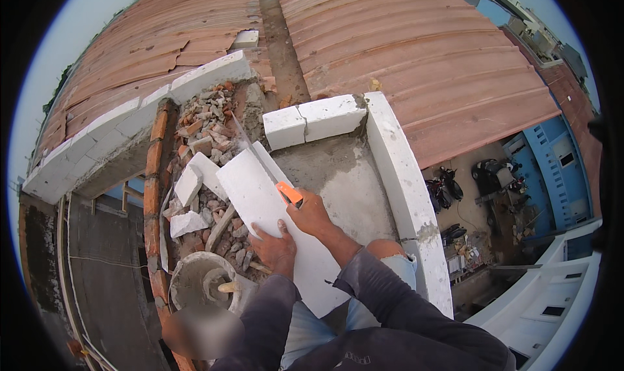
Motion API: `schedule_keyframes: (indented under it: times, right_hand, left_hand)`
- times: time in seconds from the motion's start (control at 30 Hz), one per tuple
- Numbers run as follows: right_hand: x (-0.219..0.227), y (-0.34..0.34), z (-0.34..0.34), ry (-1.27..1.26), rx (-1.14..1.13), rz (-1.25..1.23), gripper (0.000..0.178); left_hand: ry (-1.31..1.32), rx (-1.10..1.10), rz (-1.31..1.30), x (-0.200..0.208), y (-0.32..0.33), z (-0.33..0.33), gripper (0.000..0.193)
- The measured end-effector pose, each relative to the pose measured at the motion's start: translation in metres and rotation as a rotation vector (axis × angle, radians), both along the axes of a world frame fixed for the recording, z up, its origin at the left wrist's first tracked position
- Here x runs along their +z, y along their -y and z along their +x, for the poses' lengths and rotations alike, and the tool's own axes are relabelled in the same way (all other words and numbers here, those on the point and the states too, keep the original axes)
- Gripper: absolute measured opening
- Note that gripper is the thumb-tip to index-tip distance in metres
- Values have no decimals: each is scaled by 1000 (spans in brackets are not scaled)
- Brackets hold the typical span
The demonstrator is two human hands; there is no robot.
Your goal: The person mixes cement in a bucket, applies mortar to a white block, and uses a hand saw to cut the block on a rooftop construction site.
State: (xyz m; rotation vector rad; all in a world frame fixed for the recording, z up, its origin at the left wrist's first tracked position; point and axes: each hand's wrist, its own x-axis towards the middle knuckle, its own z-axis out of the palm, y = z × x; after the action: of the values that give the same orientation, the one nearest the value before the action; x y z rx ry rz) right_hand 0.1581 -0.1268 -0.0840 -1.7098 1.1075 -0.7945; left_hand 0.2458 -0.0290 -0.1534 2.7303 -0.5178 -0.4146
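On rooftop wall corner, white block slab [260, 202] lying tilted across grey mortar bed [344, 176], lower end running toward knees. Left hand [276, 247] flat on slab's lower half, fingers spread, pressing down, not gripping anything. Right hand [312, 214] clenched round orange handle of handsaw [288, 192]; thin blade [244, 137] running up-left from handle along slab's upper edge, touching it, tip over rubble. Exact cut depth not visible.

Left of slab: rubble pile [208, 130] of broken brick bits & stone, w/ white block offcuts [188, 184] on top, one more lower down just beside. Red brick course [155, 176] standing on edge along rubble's left side. Grey mortar bucket [201, 283] near left forearm, trowel handle [229, 286] sticking out of it.

Behind slab: two white blocks [312, 121] laid side by side w/ mortar joint between, meeting long white block wall [403, 176] at corner on right. Another white block row [130, 124] running off up-left. Knee in torn light jeans [390, 251] against right wall, dark sleeves on both arms.

Beyond wall: corrugated reddish roof [403, 52]. Far below right: blue building [552, 163], parked motorbikes [445, 186] on ground, well apart from work.
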Motion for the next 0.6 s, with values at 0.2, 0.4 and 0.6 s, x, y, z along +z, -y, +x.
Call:
schedule_keyframes:
  times: [0.2,0.4,0.6]
  right_hand:
    - [25,-98,-101,-71,41,16,40]
    - [12,7,34,-92,15,-77,25]
    - [25,-86,-75,-148,81,5,44]
  left_hand:
    - [54,16,46,-15,1,0,92]
    - [2,44,-6,-12,-4,3,93]
    - [112,8,-7,-17,-5,4,95]
